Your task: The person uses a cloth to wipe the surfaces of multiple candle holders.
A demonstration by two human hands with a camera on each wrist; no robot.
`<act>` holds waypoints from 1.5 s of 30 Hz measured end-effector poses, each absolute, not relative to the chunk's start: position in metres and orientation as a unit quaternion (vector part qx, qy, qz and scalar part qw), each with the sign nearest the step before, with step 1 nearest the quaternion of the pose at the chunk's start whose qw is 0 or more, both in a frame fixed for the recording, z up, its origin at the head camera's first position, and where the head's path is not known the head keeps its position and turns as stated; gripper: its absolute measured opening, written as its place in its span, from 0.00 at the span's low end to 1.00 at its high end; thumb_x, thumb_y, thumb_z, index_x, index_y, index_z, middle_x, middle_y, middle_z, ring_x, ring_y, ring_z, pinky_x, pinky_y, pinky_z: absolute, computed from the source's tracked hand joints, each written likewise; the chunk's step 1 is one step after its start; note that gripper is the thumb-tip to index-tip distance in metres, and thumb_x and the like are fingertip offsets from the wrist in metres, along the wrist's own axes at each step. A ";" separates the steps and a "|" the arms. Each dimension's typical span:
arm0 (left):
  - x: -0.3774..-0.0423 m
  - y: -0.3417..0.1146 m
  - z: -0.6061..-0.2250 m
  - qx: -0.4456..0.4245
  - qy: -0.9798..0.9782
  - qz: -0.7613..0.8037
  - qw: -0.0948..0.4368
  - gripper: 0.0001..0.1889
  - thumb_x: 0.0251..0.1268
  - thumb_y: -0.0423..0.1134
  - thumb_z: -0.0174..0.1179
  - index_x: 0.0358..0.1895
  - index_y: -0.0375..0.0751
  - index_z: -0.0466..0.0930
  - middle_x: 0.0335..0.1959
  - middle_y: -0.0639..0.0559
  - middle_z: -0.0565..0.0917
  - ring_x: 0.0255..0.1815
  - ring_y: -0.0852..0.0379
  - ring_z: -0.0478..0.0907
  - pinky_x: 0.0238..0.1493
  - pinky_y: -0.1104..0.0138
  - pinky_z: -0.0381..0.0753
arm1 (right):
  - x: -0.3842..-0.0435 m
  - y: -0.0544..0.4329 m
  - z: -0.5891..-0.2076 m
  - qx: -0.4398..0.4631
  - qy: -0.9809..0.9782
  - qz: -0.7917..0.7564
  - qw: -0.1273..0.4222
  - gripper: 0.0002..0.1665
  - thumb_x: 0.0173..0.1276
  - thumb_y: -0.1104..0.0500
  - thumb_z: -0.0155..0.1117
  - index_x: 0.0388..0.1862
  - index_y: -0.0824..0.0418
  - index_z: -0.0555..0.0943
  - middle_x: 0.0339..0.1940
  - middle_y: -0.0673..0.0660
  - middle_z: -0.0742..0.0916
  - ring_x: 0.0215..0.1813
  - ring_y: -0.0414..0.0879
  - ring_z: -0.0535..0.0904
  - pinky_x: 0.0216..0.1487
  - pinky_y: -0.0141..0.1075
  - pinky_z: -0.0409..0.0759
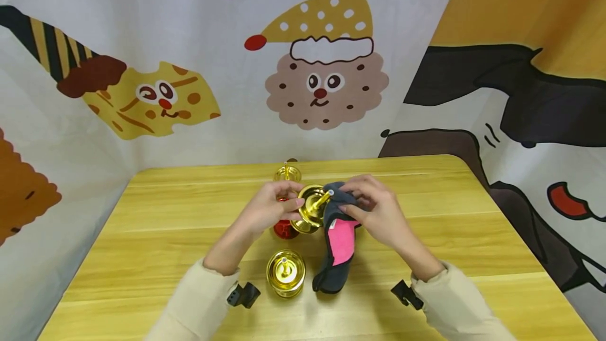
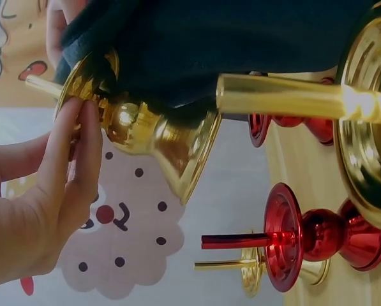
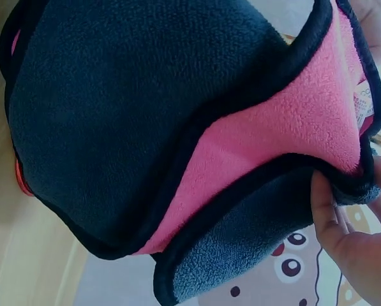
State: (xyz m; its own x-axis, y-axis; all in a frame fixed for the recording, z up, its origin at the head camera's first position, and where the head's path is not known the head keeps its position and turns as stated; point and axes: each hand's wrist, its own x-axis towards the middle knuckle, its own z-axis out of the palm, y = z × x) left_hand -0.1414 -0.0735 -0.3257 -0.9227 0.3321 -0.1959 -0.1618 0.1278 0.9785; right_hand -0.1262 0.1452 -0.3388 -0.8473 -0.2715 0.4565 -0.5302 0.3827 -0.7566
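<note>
My left hand (image 1: 265, 209) pinches the rim of a shiny gold candlestick (image 1: 309, 209), which is raised and tilted, its thin spike pointing up. In the left wrist view, that candlestick (image 2: 129, 124) shows a round knob and a flared base. My right hand (image 1: 379, 209) pinches a cleaning cloth (image 1: 342, 241), dark grey on one side and pink on the other with black edging. The cloth lies against the candlestick's right side and hangs down below it. In the right wrist view, fingers (image 3: 327, 204) grip a fold of the cloth (image 3: 126, 115), which covers much of the candlestick.
Another gold candlestick (image 1: 286, 272) stands upright on the wooden table (image 1: 165, 236) nearer me. Beyond the left hand are a red candlestick (image 1: 285, 229) and a gold one (image 1: 286, 173), partly hidden. A cartoon-printed curtain (image 1: 213, 141) hangs behind the table.
</note>
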 end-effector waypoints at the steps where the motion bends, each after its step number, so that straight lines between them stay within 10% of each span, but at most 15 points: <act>1: -0.141 -0.073 -0.326 0.058 0.727 0.658 0.186 0.16 0.60 0.22 0.53 0.53 0.25 0.71 0.35 0.41 0.72 0.28 0.56 0.77 0.37 0.65 0.81 | -0.126 0.145 -0.340 0.246 -0.824 0.492 0.134 0.16 0.49 0.75 0.68 0.39 0.66 0.81 0.44 0.59 0.79 0.38 0.48 0.77 0.39 0.34 0.80; 16: -0.137 -0.061 -0.334 0.046 0.739 0.653 0.159 0.14 0.59 0.24 0.56 0.49 0.26 0.74 0.39 0.39 0.75 0.25 0.56 0.79 0.34 0.63 0.82 | -0.123 0.139 -0.348 0.266 -0.850 0.431 0.146 0.19 0.48 0.70 0.72 0.43 0.65 0.82 0.43 0.56 0.79 0.27 0.41 0.68 0.25 0.32 0.70; 45: -0.140 -0.062 -0.346 0.041 0.721 0.670 0.174 0.05 0.62 0.26 0.55 0.37 0.23 0.75 0.32 0.42 0.74 0.26 0.57 0.79 0.36 0.64 0.81 | -0.126 0.137 -0.356 0.194 -0.832 0.515 0.074 0.15 0.50 0.72 0.69 0.40 0.68 0.83 0.42 0.59 0.78 0.34 0.45 0.75 0.34 0.29 0.78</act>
State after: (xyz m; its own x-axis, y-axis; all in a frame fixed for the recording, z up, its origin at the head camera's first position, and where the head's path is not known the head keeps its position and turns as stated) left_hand -0.1401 -0.0624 -0.3462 -0.9359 0.2925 -0.1963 -0.1743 0.0998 0.9796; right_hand -0.1256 0.1369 -0.3563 -0.9136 -0.2472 0.3230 -0.3993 0.3949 -0.8274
